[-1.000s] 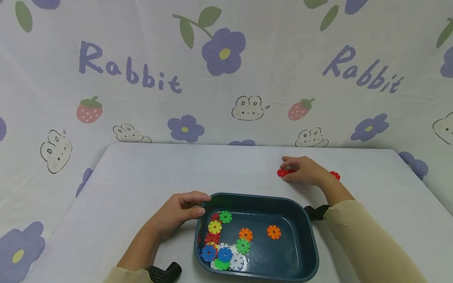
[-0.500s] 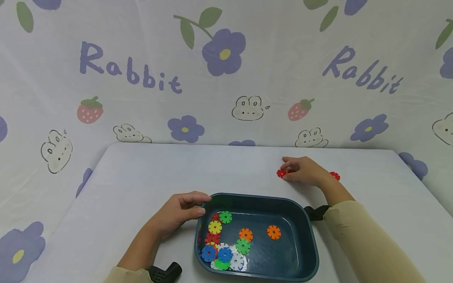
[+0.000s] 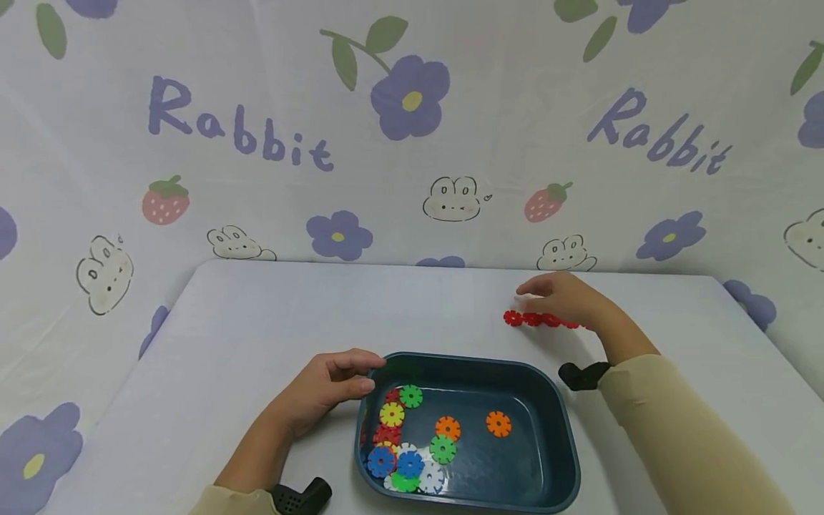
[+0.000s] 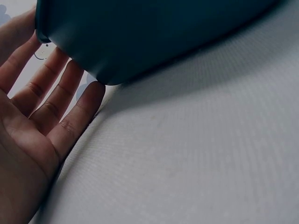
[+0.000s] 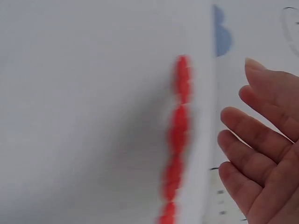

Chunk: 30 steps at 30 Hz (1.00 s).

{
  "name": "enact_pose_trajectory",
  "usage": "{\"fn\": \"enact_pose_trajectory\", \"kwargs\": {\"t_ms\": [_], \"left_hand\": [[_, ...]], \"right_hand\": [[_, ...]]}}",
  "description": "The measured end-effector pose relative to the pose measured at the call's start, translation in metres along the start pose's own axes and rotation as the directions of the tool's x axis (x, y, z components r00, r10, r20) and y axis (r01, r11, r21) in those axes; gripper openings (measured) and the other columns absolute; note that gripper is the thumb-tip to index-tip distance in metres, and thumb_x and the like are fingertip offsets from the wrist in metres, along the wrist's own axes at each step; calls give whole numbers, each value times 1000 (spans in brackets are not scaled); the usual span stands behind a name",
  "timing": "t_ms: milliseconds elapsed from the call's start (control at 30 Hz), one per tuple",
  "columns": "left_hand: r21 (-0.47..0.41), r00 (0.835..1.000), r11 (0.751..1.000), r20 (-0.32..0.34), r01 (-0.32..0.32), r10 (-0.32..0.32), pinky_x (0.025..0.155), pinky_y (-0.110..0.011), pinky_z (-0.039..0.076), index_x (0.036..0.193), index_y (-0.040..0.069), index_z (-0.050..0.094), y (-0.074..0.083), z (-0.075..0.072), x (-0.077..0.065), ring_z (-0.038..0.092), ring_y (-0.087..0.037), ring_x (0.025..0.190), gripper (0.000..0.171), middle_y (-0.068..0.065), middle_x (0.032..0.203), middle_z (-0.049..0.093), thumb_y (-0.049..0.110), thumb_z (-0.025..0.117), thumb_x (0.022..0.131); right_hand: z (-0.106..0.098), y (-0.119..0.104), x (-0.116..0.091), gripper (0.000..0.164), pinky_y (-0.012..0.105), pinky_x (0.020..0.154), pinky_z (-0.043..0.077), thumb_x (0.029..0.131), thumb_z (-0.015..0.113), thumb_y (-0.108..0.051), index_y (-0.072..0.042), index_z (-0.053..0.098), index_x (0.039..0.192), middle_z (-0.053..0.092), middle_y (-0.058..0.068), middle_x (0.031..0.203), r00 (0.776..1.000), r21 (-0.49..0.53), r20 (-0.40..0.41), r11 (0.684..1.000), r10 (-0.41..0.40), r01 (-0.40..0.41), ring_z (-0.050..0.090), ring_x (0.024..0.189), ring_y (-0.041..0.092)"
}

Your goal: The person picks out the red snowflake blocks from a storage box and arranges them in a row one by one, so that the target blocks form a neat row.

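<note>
My right hand (image 3: 569, 297) is raised just over a row of red notched plastic discs (image 3: 513, 318) at the back right of the table, fingers loose and holding nothing. In the right wrist view the red discs (image 5: 178, 130) line up edge to edge, blurred, with the fingers (image 5: 254, 135) apart from them. My left hand (image 3: 328, 383) rests against the back left corner of a dark blue tray (image 3: 463, 360). Seen from the left wrist, its fingers (image 4: 77, 114) lie fairly straight along the tray's outer wall (image 4: 140, 37). My right hand hides part of the red row.
Inside the tray, loose notched discs gather on the left: a yellow disc (image 3: 391, 414), a blue disc (image 3: 410, 465), a white disc (image 3: 431, 478) and several others. One orange disc (image 3: 498, 424) lies apart. A rabbit-print cloth (image 3: 412, 143) hangs behind the white table (image 3: 290, 307).
My right hand has let go of the red discs and lifted slightly up and to the right, uncovering more of the row. My left hand and the tray stay put.
</note>
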State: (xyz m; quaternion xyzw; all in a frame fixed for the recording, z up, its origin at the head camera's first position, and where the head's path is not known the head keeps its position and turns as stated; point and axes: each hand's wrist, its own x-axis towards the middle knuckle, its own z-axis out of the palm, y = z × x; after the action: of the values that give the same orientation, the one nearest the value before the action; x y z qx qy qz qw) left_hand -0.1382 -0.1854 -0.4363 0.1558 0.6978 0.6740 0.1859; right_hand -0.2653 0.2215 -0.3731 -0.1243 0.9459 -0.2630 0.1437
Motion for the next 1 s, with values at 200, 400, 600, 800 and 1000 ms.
{"fn": "enact_pose_trajectory", "kwargs": {"t_ms": [200, 400, 600, 800, 1000], "left_hand": [[5, 1000, 1000, -10, 13, -13, 98, -31, 50, 126, 12, 67, -1, 2, -3, 56, -22, 122, 33, -5, 133, 61, 18, 67, 93], [36, 999, 999, -29, 28, -27, 102, -35, 48, 125, 16, 68, 0, 2, -4, 56, -21, 124, 32, -1, 132, 62, 20, 68, 93], [42, 1000, 999, -23, 5, -4, 101, -35, 48, 125, 16, 68, 1, 1, -1, 57, -22, 123, 33, -1, 132, 62, 22, 69, 92], [15, 1000, 1000, 10, -22, 22, 100, -33, 48, 127, 12, 66, 0, -2, -1, 58, -22, 121, 34, -4, 132, 62, 18, 66, 94], [14, 1000, 1000, 14, -28, 28, 99, -30, 48, 129, 8, 64, 0, 0, -1, 57, -19, 120, 37, -4, 133, 60, 17, 67, 93]], "right_hand": [[-20, -34, -9, 44, 51, 95, 52, 93, 66, -34, -9, 62, 129, 65, 15, 127, 996, 43, -45, 996, -77, 79, 60, 118, 35], [-20, -81, -19, 38, 46, 94, 54, 93, 67, -31, -11, 65, 125, 69, 9, 120, 972, 91, -49, 969, -228, 232, 64, 113, 26], [2, -133, -33, 29, 37, 90, 56, 91, 70, -26, -12, 70, 117, 72, 1, 112, 917, 197, 67, 906, -393, 374, 67, 104, 17], [44, -169, -37, 31, 27, 90, 55, 89, 74, -22, -10, 71, 117, 73, 3, 111, 777, 280, 387, 866, -496, 414, 69, 100, 11], [85, -183, -33, 38, 23, 89, 52, 84, 78, -17, -17, 71, 121, 70, -4, 116, 652, 182, 620, 888, -437, 422, 67, 100, 13]]}}
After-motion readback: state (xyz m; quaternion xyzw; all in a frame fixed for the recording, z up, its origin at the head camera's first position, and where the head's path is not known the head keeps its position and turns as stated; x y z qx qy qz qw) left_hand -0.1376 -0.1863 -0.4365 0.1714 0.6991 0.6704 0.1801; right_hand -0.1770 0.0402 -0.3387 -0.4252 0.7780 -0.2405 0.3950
